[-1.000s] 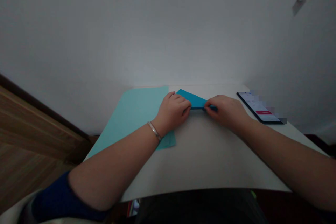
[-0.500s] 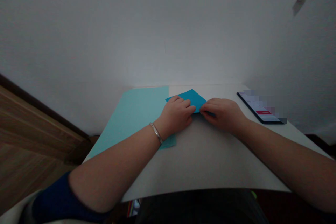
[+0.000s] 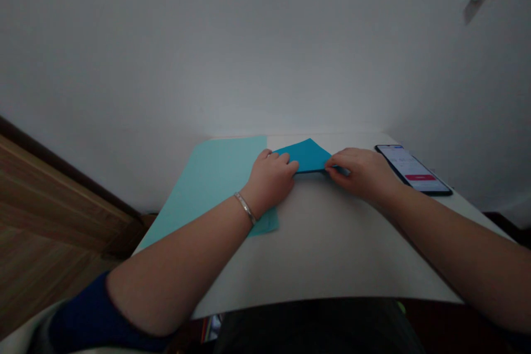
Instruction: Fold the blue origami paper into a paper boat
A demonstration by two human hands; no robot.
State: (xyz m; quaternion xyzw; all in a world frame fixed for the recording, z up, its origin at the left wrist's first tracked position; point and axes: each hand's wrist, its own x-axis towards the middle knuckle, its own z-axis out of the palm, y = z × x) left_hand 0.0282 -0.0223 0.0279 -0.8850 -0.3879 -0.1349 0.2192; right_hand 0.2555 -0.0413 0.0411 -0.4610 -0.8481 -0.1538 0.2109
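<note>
A blue sheet of paper (image 3: 309,156) is held just above the white table, with a point at its far side and a straight edge toward me. My left hand (image 3: 274,177), a silver bangle at its wrist, grips the paper's left part with curled fingers. At the right corner, my right hand (image 3: 357,171) pinches the sheet between thumb and fingers. The left fingers hide part of the paper's left end.
A pale turquoise sheet (image 3: 215,177) covers the table's left side, partly under my left forearm. To the right lies a phone (image 3: 415,171) with a lit screen. The white table (image 3: 332,260) meets a wall (image 3: 265,44) at the back. Wooden panels (image 3: 53,221) stand at the left.
My hands have moved a little farther apart, the left to the left and the right to the right. The blue paper has shifted slightly right, and more of it shows between them.
</note>
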